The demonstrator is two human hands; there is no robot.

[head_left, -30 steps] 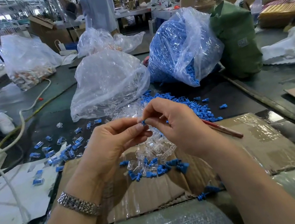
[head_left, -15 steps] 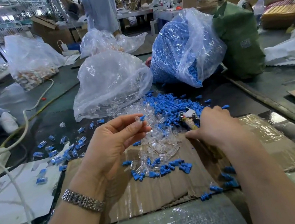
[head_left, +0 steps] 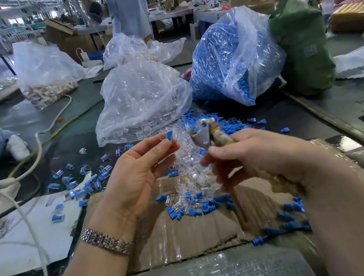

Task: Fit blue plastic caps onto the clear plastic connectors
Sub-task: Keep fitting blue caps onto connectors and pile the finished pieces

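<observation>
A blue cap (head_left: 169,135) on a clear connector (head_left: 168,143) is pinched in the left hand (head_left: 138,169); the right hand (head_left: 251,157) grips what looks like a blurred metal tool (head_left: 202,134).

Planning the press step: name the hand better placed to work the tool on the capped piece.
Right, probably. The right hand already grips the pliers-like tool, jaws pointing toward the capped connector that the left hand pinches.
</observation>
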